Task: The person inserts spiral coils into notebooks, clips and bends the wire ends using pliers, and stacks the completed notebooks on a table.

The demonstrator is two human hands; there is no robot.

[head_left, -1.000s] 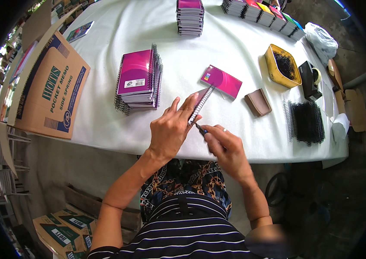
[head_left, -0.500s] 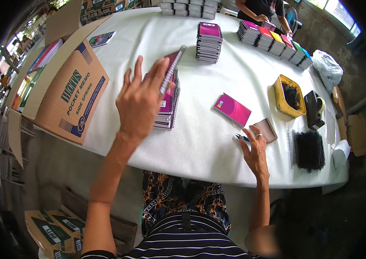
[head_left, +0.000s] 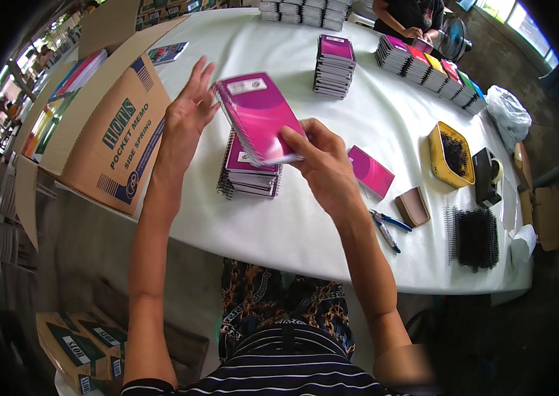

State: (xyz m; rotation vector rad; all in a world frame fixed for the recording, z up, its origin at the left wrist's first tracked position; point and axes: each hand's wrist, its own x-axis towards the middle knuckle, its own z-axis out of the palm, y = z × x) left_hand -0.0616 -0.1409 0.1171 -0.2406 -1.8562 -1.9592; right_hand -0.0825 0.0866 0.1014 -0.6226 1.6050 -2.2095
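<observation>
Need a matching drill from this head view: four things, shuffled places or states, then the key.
Things
1. Tilted purple spiral-bound notebook
2. Blue-handled pliers
3. Yellow rectangular tub
4. Large brown cardboard box

Places or states
A. Flaps up, at the person's left
B. Handles spread, on the white tablecloth
C. Filled with tangled black coils
D. Gripped by the right hand

Pairs: 1-D, 2-B, 3-C, 4-A
</observation>
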